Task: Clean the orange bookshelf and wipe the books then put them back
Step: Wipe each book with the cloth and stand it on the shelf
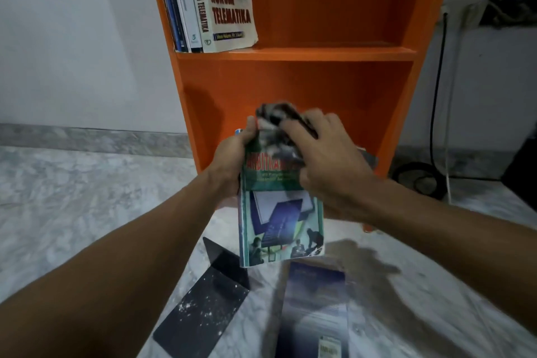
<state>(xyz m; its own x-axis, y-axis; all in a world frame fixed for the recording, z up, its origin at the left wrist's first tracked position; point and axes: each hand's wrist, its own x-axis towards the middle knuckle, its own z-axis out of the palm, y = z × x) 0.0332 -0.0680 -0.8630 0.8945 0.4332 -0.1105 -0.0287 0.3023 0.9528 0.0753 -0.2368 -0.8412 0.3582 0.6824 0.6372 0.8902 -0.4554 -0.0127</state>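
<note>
Your left hand (232, 154) holds the green book (279, 221) by its left edge, fingers wrapped behind it and the thumb hooked over the front near the top. The book is upright in the air in front of the orange bookshelf (325, 81), its cover facing you. Your right hand (331, 166) is closed over a dark, crumpled cloth (276, 122) and presses it against the upper part of the cover; the cloth is blurred, so you cannot make out its pattern. On the upper shelf, a row of books (220, 0) stands at the left end, the outermost one leaning slightly. The lower shelf behind your hands is mostly hidden by them. On the marble floor (72, 197) below the green book lies a black bookend (203, 308) speckled with white dust, and just to its right a blue book (313, 308) lies flat. A black cable (436, 96) hangs down the wall to the right of the bookshelf.
</note>
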